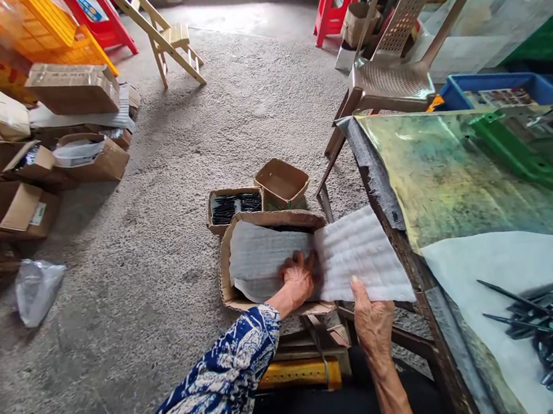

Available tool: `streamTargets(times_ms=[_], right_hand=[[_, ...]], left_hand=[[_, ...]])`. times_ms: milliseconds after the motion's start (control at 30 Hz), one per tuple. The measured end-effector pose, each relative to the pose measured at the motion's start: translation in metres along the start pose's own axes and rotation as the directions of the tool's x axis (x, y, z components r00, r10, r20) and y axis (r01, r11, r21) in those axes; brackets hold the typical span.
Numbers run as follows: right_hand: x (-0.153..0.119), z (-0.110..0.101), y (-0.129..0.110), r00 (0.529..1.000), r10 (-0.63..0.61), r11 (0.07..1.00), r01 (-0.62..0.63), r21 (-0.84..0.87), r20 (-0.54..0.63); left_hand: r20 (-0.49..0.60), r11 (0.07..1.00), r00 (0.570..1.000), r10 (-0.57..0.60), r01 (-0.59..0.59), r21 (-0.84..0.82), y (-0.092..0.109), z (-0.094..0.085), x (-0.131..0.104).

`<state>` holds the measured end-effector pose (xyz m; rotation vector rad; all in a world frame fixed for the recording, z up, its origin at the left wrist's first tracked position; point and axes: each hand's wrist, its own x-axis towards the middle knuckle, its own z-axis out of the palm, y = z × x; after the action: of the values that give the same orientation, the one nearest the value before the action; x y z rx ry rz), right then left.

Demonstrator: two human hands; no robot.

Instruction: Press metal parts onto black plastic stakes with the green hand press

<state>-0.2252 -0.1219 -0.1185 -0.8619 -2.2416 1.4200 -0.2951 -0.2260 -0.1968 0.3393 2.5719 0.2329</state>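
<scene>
Your right fingers [360, 291] pinch a foam sheet [362, 250] beside the desk [434, 174]; your left fingers [301, 261] curl inside the cardboard box [225, 277], grip unclear, two small cartons [280, 176] just beyond.

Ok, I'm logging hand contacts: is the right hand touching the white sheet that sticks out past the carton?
Touching. The head view shows the right hand at the near edge of the white sheet, with the thumb lying over it.

Your left sleeve [212, 384] is deep blue, printed with irregular off-white patches, its cuff [270, 315] softly gathered.
</scene>
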Motion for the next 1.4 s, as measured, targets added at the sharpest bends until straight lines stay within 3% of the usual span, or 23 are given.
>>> streamTargets(times_ms=[200, 800, 1100, 1400], right_hand=[[-0.004, -0.005, 0.0, 0.991, 0.136, 0.991, -0.136, 0.019, 0.002], [-0.009, -0.007, 0.007, 0.995, 0.102, 0.995, -0.101, -0.016, 0.006], [-0.012, -0.005, 0.006, 0.997, 0.076, 0.997, -0.076, 0.012, 0.008], [-0.011, -0.007, 0.004, 0.997, 0.074, 0.997, -0.074, -0.017, -0.003]], left_hand=[[0.018, 1.0, 1.0, -0.006, 0.006, -0.015, 0.002, -0.009, -0.006], [-0.035, 0.997, 0.999, 0.014, -0.017, -0.081, -0.001, -0.006, -0.005], [-0.018, 1.0, 0.999, 0.026, -0.026, 0.005, 0.0, -0.012, -0.009], [-0.021, 0.999, 0.999, 0.028, -0.028, 0.017, -0.002, -0.005, -0.003]])
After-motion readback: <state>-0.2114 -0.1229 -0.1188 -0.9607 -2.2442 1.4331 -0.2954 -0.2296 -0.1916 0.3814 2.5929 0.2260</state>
